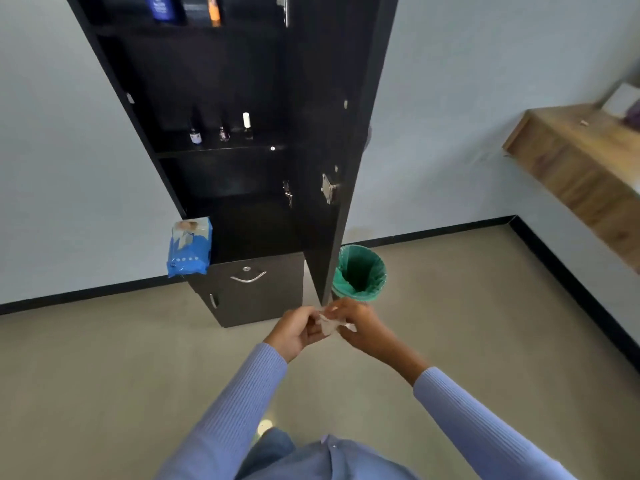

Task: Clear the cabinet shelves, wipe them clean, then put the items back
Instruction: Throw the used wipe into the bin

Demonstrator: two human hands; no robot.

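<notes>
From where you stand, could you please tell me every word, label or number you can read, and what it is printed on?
None can be read.
Blue wipes pack: white print, too blurred.
Blue bottle on the top shelf: pale label, too small.
Three small bottles on the middle shelf: labels too small.

The walls (450, 116) are pale and bare, with a black strip (433, 231) running along the bottom. The floor (104, 375) is smooth and beige — a small spot of light (265, 425) shines on it. A wooden worktop (571, 157) sticks out from the right wall. A bin (360, 271) with a green bag stands in the corner
</notes>
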